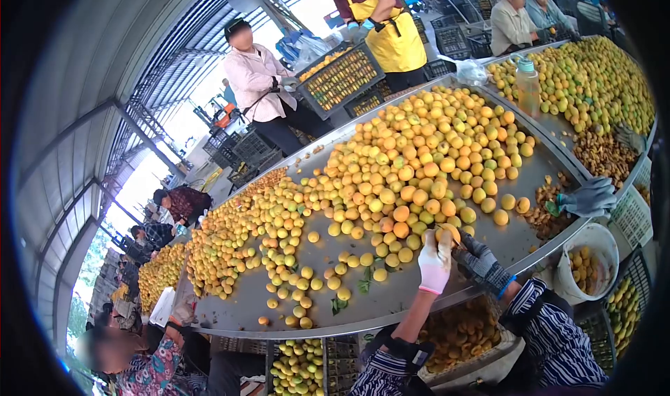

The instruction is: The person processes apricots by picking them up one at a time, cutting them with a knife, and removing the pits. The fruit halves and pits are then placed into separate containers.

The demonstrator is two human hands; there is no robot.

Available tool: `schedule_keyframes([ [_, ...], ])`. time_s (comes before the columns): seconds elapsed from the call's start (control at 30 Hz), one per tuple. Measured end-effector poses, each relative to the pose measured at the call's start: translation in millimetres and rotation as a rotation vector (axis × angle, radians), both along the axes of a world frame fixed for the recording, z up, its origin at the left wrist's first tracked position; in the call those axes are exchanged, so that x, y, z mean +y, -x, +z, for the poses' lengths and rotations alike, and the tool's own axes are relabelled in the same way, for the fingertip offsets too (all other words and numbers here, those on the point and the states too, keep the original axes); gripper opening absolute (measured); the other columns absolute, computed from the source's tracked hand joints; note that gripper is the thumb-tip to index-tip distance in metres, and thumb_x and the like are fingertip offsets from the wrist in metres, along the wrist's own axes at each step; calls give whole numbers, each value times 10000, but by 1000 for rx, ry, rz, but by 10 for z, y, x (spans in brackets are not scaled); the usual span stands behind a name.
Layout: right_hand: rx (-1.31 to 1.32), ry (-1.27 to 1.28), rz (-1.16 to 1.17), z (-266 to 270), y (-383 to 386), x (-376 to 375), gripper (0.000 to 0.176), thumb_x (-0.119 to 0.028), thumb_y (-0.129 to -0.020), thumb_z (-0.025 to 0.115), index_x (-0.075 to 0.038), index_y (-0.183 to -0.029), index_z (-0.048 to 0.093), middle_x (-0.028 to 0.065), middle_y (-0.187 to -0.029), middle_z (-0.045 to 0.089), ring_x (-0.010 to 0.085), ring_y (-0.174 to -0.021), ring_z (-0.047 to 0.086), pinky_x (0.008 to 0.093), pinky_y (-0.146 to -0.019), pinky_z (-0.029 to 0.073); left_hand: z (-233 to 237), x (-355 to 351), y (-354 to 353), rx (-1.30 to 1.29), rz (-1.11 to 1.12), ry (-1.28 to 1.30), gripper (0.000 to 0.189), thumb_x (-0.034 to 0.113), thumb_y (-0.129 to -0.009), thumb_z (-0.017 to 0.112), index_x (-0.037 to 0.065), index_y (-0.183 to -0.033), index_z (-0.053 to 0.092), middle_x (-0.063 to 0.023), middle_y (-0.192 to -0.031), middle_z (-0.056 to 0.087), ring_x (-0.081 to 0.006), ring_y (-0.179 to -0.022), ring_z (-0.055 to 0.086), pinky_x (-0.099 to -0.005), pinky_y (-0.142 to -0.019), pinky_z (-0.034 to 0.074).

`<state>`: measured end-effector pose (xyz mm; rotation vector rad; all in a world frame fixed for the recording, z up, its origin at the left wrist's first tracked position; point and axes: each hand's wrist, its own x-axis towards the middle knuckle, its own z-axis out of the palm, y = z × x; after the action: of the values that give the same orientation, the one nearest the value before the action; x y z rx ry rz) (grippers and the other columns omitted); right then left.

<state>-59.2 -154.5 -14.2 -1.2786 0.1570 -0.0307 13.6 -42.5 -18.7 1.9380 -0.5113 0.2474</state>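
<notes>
My left hand (435,262), in a white glove with a pink cuff, is closed with its fingertips on an orange-yellow apricot (451,232). From the other side, my right hand (481,262), in a dark grey knit glove, grips the same fruit, its fingers partly hidden. Both hands are just above the near edge of a metal sorting table (335,246). Right beyond them spreads a large heap of apricots (412,165). Below my hands stands a crate of split apricot pieces (457,336).
A grey glove (590,198) lies at the table's right edge beside apricot scraps (548,214). A white bucket (590,260) and green-fruit crate (624,312) stand to the right. A bottle (527,89) rests on the neighbouring table. Across, a person in a yellow apron (394,36) handles a crate (342,80).
</notes>
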Motion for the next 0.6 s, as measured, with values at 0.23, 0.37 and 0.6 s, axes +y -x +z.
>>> schedule_keyframes([
  [0.23,59,291,-57,-83,4,10,584,-181,-895,569,-117,-1413,309,-14,-757,543,65,-609,471,229,-548,413,-502,5,-168,137,-107,99,319,316,-943,461,14,-1033,506,-70,-886,584,-185,-755,555,-294,-679,449],
  [0.37,-126,524,-124,-322,-87,-42,596,-179,-885,583,-102,-1409,311,15,-774,555,94,-638,489,255,-602,442,-132,-14,9,106,-31,40,315,295,-933,506,-2,-1035,500,-31,-892,571,-107,-761,517,-246,-680,444],
  [0.6,-353,438,-183,-871,-304,-87,584,-79,-874,570,-103,-1404,327,30,-839,576,110,-710,500,263,-677,452,-68,-25,7,91,-88,261,328,296,-883,593,0,-1002,521,-91,-827,597,-162,-709,567,-299,-661,475],
])
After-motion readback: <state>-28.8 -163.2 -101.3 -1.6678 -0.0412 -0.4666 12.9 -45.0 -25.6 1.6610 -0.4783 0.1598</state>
